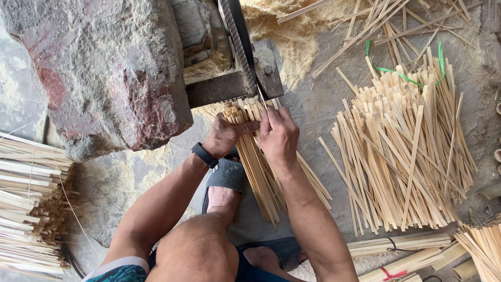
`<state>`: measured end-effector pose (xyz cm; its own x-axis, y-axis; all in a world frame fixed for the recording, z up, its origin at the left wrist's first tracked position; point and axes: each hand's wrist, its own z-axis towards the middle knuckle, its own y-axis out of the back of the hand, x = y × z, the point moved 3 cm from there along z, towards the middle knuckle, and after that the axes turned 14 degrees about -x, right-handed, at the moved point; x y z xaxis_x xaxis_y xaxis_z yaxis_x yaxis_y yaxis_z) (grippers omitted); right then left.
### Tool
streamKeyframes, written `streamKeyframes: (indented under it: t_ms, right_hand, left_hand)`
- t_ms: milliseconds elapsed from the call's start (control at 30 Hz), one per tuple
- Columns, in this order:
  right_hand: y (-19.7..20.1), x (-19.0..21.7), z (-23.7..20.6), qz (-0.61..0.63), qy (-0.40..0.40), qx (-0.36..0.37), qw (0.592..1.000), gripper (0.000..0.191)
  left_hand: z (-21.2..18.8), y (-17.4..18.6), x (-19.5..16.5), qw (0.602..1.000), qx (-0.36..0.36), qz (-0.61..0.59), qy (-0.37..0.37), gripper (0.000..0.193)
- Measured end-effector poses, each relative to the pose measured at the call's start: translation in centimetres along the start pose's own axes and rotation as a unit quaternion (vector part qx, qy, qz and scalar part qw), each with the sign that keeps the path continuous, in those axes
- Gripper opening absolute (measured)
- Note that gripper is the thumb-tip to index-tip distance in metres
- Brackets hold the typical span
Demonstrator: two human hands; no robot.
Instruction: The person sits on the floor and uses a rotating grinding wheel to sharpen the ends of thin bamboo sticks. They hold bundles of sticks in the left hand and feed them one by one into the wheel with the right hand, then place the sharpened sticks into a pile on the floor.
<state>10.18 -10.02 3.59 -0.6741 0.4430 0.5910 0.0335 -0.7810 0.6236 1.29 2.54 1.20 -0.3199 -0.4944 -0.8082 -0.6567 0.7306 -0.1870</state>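
Both hands meet at the upper end of a bundle of bamboo strips (259, 156), close under a dark metal blade (241, 42) that runs toward 12 o'clock. Left hand (225, 134), with a black wristband (204, 155) on its wrist, is curled around the strips from the 9 o'clock side, fingers closed over their tops. Right hand (279, 137) pinches a few strip ends between thumb and fingers just below the blade's metal mount (235, 83). From the hands the bundle runs down toward 6 o'clock, fanning out over the concrete floor (318, 109) between a foot in a grey sandal (225, 180) and the right forearm.

At 10 o'clock a large rough stone (104, 68) sits beside the mount. At 3 o'clock lies a wide loose heap of cut strips (402, 151) with a green band (404, 77) on its far end. Stacked strips (26, 209) lie at 8 o'clock, tied bundles (402, 250) at 5 o'clock, and sawdust (292, 31) at 12.
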Motion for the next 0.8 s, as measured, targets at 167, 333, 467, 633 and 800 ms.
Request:
streamKeyframes:
  t_ms: [167,333,467,633,800]
  right_hand:
    - [2.4,-0.1,0.2,-0.026,-0.017,0.062,0.998,0.013]
    - [6.6,0.8,-3.4,-0.056,0.098,0.001,0.994,0.018]
    - [4.8,-0.8,-5.4,0.065,-0.051,0.048,0.995,0.014]
    - [2.3,-1.8,-2.8,0.025,-0.024,0.001,0.999,0.016]
    - [0.3,0.2,0.4,-0.016,0.013,-0.010,1.000,0.010]
  left_hand:
    - [-0.2,-0.1,-0.4,0.999,-0.023,0.020,-0.012,0.027]
    - [-0.3,-0.1,-0.6,0.997,-0.005,0.076,0.005,0.026]
    - [-0.1,-0.7,-0.5,0.999,0.010,-0.023,-0.022,0.029]
    - [0.2,-0.6,0.1,0.996,-0.013,-0.076,0.033,0.032]
    - [0.5,-0.6,0.3,0.996,-0.007,-0.083,0.012,0.031]
